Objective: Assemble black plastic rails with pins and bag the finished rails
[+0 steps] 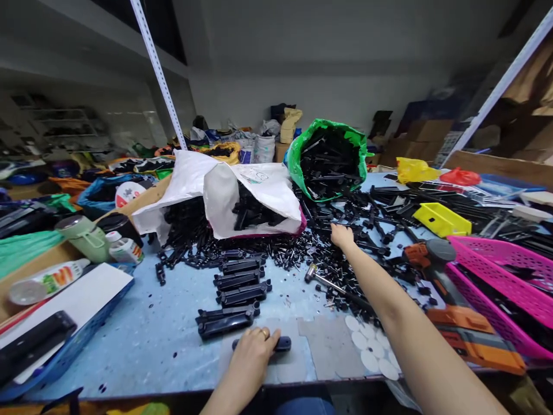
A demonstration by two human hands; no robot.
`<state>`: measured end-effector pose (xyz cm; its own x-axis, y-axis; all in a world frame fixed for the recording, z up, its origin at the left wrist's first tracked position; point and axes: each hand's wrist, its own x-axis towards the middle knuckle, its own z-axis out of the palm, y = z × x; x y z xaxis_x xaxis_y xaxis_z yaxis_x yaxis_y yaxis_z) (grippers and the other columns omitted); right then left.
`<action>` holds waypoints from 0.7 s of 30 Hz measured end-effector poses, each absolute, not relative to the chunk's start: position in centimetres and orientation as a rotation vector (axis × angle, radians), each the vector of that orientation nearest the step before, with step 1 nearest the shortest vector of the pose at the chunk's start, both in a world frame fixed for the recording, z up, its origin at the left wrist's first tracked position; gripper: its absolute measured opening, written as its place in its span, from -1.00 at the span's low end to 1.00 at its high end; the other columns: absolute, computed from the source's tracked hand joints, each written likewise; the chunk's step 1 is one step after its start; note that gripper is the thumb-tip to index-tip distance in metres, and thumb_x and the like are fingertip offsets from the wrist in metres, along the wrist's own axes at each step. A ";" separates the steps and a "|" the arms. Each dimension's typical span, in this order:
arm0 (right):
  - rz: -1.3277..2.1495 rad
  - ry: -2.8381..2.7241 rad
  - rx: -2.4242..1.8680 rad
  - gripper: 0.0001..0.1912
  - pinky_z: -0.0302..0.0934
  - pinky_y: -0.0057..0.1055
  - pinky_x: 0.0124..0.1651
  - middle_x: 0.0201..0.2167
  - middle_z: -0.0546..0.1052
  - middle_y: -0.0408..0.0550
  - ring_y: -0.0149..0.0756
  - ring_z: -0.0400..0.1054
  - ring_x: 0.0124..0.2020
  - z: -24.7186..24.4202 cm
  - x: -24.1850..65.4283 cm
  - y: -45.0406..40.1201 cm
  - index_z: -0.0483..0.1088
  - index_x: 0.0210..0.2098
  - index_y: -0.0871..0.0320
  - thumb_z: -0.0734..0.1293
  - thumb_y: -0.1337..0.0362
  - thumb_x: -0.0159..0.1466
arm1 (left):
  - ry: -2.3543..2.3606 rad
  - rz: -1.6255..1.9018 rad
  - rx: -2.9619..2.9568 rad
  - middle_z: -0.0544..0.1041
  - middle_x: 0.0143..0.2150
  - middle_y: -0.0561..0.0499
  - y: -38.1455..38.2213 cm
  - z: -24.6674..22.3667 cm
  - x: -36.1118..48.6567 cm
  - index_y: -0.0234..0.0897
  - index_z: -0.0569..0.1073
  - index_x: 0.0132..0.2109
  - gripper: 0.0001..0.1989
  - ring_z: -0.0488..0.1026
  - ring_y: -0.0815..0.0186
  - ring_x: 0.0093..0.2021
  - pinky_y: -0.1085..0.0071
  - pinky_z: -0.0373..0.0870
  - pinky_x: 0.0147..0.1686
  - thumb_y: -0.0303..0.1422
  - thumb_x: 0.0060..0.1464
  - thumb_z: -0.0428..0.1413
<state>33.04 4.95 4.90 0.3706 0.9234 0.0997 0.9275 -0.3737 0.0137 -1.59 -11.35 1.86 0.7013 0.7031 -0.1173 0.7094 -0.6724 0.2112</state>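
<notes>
Near the front edge of the blue table, my left hand (253,353) is closed over a long black plastic part (283,344) that lies flat. My right hand (342,235) stretches far forward into a heap of black plastic parts (319,216); its fingers are bent together, and whatever is in them is hidden. Beyond my left hand several assembled black parts (244,295) lie in a column. A hammer (332,283) rests below my right hand, beside many small screws and black pieces (298,251).
Two white sacks (263,178) and a green sack (328,161) spill black parts. At right are an orange power tool (470,328), pink baskets (501,276) and a yellow bin (443,219). Bottles (123,248) and a blue tray (99,308) stand at left.
</notes>
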 end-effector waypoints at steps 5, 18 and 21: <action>-0.163 -1.799 -2.581 -0.73 0.12 -0.24 -0.12 -0.11 0.38 0.33 -0.02 0.25 -0.03 5.9 32.0 5.1 0.34 -0.17 0.34 0.09 0.53 0.20 | 1.159 -0.062 2.677 0.45 -0.18 -0.06 -11.4 1.4 -2.6 -0.17 0.28 0.06 -0.57 0.38 0.22 -0.17 0.29 0.29 -0.16 -0.62 0.07 -0.07; 0.419 -2.930 -1.444 -0.70 0.02 -0.46 -0.45 -0.37 0.46 -0.06 -0.30 0.36 -0.39 4.8 19.6 -15.9 0.32 -0.31 0.14 0.16 0.04 0.26 | 1.004 0.086 2.500 0.38 -0.09 -0.12 -11.0 2.0 -0.9 -0.33 0.27 0.01 -0.71 0.29 0.19 -0.05 0.26 0.23 -0.05 -0.43 0.14 -0.10; 0.426 -2.831 -1.592 -0.67 -0.02 -0.46 -0.48 -0.38 0.46 -0.07 -0.32 0.36 -0.40 3.4 18.6 -16.5 0.32 -0.29 0.15 0.12 0.03 0.27 | 1.006 0.098 2.491 0.36 -0.07 -0.13 -11.1 2.1 -0.9 -0.30 0.28 -0.02 -0.65 0.28 0.14 -0.04 0.21 0.21 -0.04 -0.21 0.09 -0.03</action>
